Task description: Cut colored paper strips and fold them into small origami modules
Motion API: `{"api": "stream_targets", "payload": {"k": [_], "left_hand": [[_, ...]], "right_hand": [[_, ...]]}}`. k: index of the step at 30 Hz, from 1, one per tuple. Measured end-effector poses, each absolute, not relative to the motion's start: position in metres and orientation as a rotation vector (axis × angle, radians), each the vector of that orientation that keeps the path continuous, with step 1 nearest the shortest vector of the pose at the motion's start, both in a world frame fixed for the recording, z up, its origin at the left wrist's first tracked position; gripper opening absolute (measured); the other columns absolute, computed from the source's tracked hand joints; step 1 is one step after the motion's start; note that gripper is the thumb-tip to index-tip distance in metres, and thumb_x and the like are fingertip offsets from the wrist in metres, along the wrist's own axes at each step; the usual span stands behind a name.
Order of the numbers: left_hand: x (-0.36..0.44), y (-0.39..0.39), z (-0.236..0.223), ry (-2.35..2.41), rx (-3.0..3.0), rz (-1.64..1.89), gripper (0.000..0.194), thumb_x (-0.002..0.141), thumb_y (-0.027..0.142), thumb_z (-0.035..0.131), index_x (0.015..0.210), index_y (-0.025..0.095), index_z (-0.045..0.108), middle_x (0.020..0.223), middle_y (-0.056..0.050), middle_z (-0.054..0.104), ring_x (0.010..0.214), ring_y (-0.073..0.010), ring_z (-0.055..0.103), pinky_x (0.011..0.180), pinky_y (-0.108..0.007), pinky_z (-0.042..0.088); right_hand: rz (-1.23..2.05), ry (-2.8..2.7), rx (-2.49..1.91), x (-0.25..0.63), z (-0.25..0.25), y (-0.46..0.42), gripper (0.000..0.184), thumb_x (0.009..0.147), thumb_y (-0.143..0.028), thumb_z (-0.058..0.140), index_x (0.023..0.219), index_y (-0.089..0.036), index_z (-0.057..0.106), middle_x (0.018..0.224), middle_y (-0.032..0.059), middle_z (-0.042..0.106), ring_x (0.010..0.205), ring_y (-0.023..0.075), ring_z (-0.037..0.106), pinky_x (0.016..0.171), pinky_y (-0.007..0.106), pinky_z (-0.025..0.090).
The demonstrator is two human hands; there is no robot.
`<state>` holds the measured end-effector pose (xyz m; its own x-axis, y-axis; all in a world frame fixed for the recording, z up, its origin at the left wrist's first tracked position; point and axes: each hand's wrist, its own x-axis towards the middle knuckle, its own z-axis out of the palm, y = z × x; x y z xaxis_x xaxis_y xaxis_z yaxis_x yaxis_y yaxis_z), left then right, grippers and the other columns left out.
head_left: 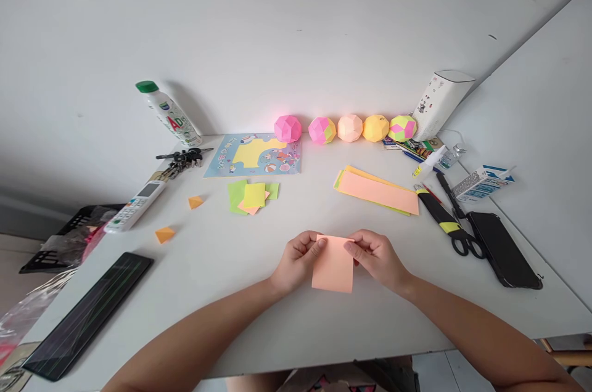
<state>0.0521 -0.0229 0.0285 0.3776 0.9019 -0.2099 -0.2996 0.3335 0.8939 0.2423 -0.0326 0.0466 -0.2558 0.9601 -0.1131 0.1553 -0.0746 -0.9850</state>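
Note:
A roughly square sheet of peach paper is held between both hands just over the table's front part. My left hand pinches its upper left corner, thumb on top. At the upper right corner my right hand grips the paper the same way, fingers curled behind. Beyond the hands, to the right, lies a fanned stack of peach, yellow and green paper strips. Small green, yellow and peach paper pieces overlap further left. Two folded orange paper pieces sit apart near the left side.
Several faceted paper balls line the wall behind a blue card. Scissors, a black phone, a glue bottle and a drink carton lie right. Left are a bottle, keys, a remote and a dark tablet-like device.

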Motion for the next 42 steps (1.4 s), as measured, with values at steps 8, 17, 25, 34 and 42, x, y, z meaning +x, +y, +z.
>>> {"api": "stream_targets", "payload": {"k": [8,17,25,34,42], "left_hand": [[0.0519,-0.0223,0.0284,0.793,0.89,0.918,0.022,0.079,0.038,0.06,0.08,0.016,0.058,0.075,-0.001,0.065,0.065,-0.012,0.06,0.056,-0.023,0.046],[0.0525,-0.0209,0.0271,0.824,0.877,0.912,0.023,0.079,0.038,0.061,0.078,0.016,0.058,0.072,-0.001,0.065,0.063,-0.0117,0.059,0.055,-0.022,0.046],[0.0527,-0.0209,0.0283,0.806,0.809,0.903,0.025,0.078,0.038,0.062,0.072,0.015,0.055,0.066,0.0,0.063,0.06,-0.0108,0.057,0.054,-0.022,0.043],[0.0512,-0.0193,0.0258,0.812,0.812,0.911,0.024,0.079,0.037,0.061,0.071,0.015,0.058,0.069,0.0,0.062,0.064,-0.0107,0.056,0.058,-0.023,0.043],[0.0504,-0.0203,0.024,0.872,0.849,0.904,0.027,0.079,0.041,0.059,0.071,0.015,0.062,0.07,-0.001,0.061,0.065,-0.0121,0.054,0.059,-0.025,0.043]], "right_hand": [[1.42,-1.47,-1.219,0.2434,0.0432,-0.0331,0.021,0.083,-0.039,0.056,0.079,-0.018,0.058,0.068,0.0003,0.06,0.062,0.0126,0.053,0.056,0.023,0.046],[1.414,-1.48,-1.227,0.2439,0.0449,-0.0324,0.02,0.084,-0.037,0.056,0.077,-0.018,0.058,0.067,0.0002,0.06,0.061,0.0121,0.053,0.055,0.023,0.045],[1.37,-1.516,-1.231,0.244,0.0437,-0.0322,0.021,0.083,-0.037,0.055,0.075,-0.018,0.059,0.066,0.0003,0.06,0.06,0.0122,0.052,0.054,0.023,0.045],[1.355,-1.529,-1.239,0.2437,0.0433,-0.0318,0.023,0.083,-0.039,0.054,0.074,-0.018,0.058,0.065,0.0003,0.058,0.059,0.0126,0.052,0.054,0.024,0.045],[1.359,-1.523,-1.229,0.2431,0.0448,-0.0312,0.02,0.083,-0.035,0.055,0.073,-0.019,0.058,0.064,-0.0006,0.058,0.058,0.012,0.051,0.054,0.023,0.044]]}}
